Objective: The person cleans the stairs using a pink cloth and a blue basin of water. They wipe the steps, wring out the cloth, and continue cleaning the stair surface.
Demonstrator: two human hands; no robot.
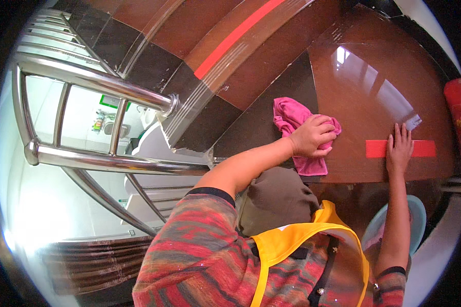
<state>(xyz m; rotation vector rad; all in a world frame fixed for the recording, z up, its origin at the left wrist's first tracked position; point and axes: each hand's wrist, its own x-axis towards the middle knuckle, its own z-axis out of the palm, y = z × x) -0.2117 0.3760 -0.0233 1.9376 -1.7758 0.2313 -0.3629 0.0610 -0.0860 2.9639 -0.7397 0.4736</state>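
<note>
My left hand [315,136] presses a bunched pink cloth [310,165] onto a glossy brown and black stair tread [353,111], with its fingers curled over the cloth. One end of the cloth spreads toward the upper left, another hangs toward my knee. To the right, my right hand [399,149] lies flat, palm down, across a red strip [375,149] stuck on the tread. It holds nothing, and its fingers point away from me. The two hands are apart.
A light blue basin [418,215] with something pink inside stands behind my right forearm. Metal stair railing [126,159] runs along the left, beside a drop to a room below. Higher steps with another red strip [238,38] rise at the top. A red object [456,96] stands at the right edge.
</note>
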